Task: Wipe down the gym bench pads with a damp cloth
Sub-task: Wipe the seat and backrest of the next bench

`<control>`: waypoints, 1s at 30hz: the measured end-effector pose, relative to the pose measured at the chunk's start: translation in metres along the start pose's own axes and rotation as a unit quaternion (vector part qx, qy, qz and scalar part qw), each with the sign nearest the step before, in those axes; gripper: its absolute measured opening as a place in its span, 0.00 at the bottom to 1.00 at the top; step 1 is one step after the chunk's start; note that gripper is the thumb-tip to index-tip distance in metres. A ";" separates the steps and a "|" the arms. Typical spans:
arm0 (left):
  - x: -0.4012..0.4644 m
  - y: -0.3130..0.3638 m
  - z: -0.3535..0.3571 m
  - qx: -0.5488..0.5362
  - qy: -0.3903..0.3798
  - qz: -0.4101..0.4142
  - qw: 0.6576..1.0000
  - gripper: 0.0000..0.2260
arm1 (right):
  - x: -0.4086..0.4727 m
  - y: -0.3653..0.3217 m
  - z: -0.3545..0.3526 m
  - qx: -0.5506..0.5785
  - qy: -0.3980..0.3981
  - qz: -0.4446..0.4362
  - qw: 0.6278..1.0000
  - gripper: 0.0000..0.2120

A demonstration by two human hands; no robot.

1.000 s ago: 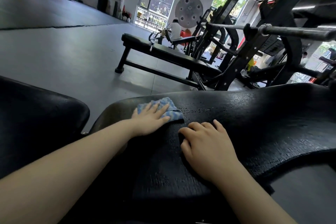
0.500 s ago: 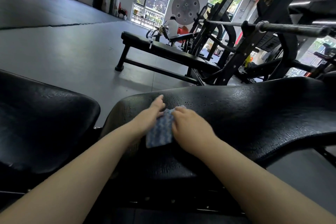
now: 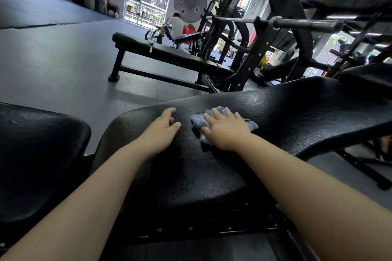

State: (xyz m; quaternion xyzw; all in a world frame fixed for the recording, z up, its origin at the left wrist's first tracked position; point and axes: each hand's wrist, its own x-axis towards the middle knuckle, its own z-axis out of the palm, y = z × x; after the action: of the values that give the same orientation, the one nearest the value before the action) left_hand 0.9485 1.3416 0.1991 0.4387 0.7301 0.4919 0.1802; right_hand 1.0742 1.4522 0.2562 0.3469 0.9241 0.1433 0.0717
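Note:
A long black bench pad [image 3: 297, 112] with a cracked, wet-looking surface stretches from the middle to the right. A blue damp cloth [image 3: 198, 121] lies on it. My right hand [image 3: 227, 131] presses flat on the cloth with straight fingers, covering most of it. My left hand [image 3: 162, 129] rests on the pad's left end, a short way left of the cloth, with loosely curled fingers and nothing in it. A second black pad [image 3: 38, 150] sits at the lower left, separated by a gap.
A flat black bench [image 3: 169, 55] stands on the grey floor beyond. A rack with a steel barbell [image 3: 297, 23] rises at the right. A person in white [image 3: 176, 24] sits at the back near the windows. Open grey floor lies at the left.
The cloth passed from my left hand to my right hand, which now presses it further right on the pad. My left hand let go and rests beside it.

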 end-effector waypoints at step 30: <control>0.002 -0.003 0.004 0.225 -0.090 0.041 0.969 0.23 | 0.006 0.066 -0.016 0.005 -0.022 0.084 0.996 0.28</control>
State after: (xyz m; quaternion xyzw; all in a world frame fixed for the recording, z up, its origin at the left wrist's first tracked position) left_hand 0.9487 1.3447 0.1951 0.5401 0.7841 0.2807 0.1215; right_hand 1.1070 1.4997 0.2923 0.4267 0.8906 0.1366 0.0783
